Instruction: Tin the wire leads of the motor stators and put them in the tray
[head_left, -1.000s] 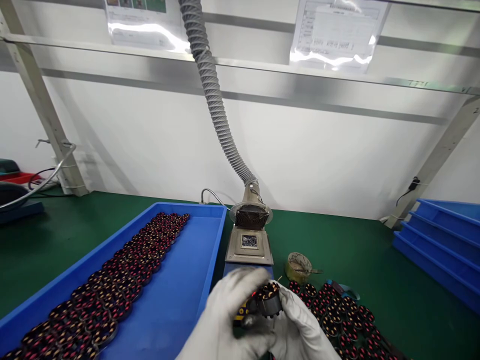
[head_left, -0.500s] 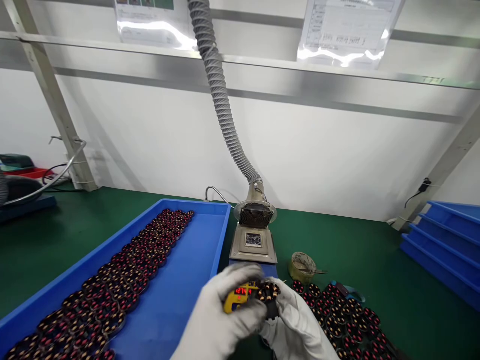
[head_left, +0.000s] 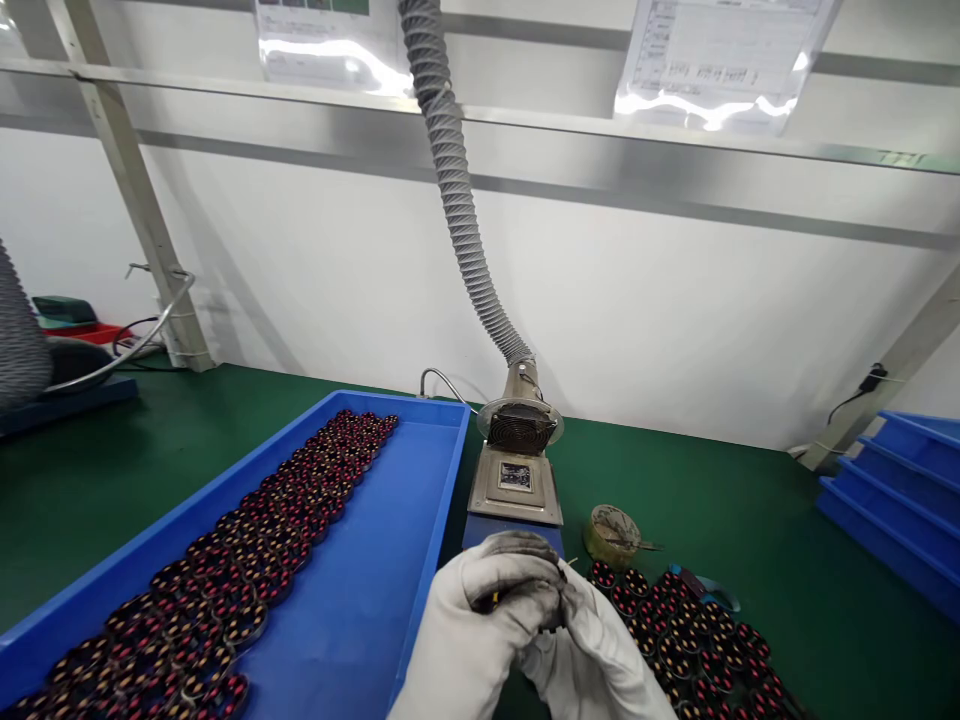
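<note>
Since a moment ago the left hand [head_left: 480, 620] has folded over the top of the small wound coil part [head_left: 551, 605], so the part that showed plainly between the gloves is now nearly covered, and the yellow meter with its red digits is hidden behind the fingers. Both gloved hands are pressed together low in the middle, the right hand [head_left: 592, 655] cupping from beneath; they seem to be pinching the part between them, though only a dark sliver of it shows. One blue tray [head_left: 390, 560] lies to the left with several dozen coils [head_left: 255, 560] in a long band, too many to count. A second cluster of loose coils [head_left: 690, 640] sits on the green mat to the right. One solder pot [head_left: 516, 480] stands under one grey hose [head_left: 457, 200], one small tin [head_left: 613, 532] beside it.
</note>
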